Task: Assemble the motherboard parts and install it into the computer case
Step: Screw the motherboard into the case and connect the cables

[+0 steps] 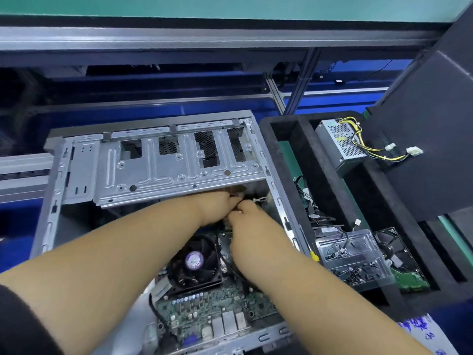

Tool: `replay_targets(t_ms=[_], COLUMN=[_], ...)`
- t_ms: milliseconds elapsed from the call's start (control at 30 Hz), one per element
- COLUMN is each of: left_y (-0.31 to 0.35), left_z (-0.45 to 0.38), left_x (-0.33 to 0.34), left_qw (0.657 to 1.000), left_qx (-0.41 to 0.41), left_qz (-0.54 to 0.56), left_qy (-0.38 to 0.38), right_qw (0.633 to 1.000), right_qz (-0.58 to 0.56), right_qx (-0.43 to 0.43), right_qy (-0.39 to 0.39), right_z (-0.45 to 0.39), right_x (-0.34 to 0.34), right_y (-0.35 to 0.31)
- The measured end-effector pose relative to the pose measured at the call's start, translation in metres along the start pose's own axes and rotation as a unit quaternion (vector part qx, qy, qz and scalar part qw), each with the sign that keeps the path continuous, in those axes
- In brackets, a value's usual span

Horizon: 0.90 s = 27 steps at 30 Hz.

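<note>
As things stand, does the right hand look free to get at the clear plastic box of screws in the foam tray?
Probably yes. The right hand is inside the case, but the clear box lies open-topped just past the case's right wall, nothing covering it.

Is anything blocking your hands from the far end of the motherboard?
Yes: the case's metal drive cage overhangs that end. Both hands reach under its lower edge, hiding the fingertips. The motherboard already lies inside.
</note>
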<state>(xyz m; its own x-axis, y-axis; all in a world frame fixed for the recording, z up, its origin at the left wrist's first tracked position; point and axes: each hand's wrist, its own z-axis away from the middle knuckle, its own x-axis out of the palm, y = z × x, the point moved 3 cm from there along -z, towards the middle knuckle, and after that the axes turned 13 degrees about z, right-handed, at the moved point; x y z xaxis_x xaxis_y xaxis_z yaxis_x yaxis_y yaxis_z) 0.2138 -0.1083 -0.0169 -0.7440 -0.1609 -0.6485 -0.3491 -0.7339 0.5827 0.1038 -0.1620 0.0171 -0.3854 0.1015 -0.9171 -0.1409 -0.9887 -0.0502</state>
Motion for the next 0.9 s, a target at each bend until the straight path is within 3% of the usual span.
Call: replay_targets(t_ms=[100,267,467,667,900], left_y=[-0.03,-0.076,-0.097,-0.1,-0.094], left_z=[0.03,0.092,0.135,0.142,0.145], left_x=[-0.009,-0.016,-0.021,-0.001,0.001], left_qw=[0.999,0.983,0.979,0.969,0.976], left_qx=[0.001,-0.095,-0.097,-0.141,-0.141], left_qz=[-0.032,-0.147,-0.18,-0.199,-0.152], left_qy=[-0.011,-0.053,0.01,-0.034,0.061], right_qw=[0.996,0.969,0.959,0.953,0.954], right_qz=[0.04,0.167,0.195,0.214,0.211], right_qx=[-0.064,-0.183,-0.202,-0.209,-0.209], right_qy=[0.041,-0.012,0.034,0.039,0.048], right_z=[0.002,-0.004,-0.008,-0.011,-0.011], right_x=[-0.004,0.012,0.014,0.016,0.015], right_y=[-0.002,-0.033,-0.039,-0.038,-0.037])
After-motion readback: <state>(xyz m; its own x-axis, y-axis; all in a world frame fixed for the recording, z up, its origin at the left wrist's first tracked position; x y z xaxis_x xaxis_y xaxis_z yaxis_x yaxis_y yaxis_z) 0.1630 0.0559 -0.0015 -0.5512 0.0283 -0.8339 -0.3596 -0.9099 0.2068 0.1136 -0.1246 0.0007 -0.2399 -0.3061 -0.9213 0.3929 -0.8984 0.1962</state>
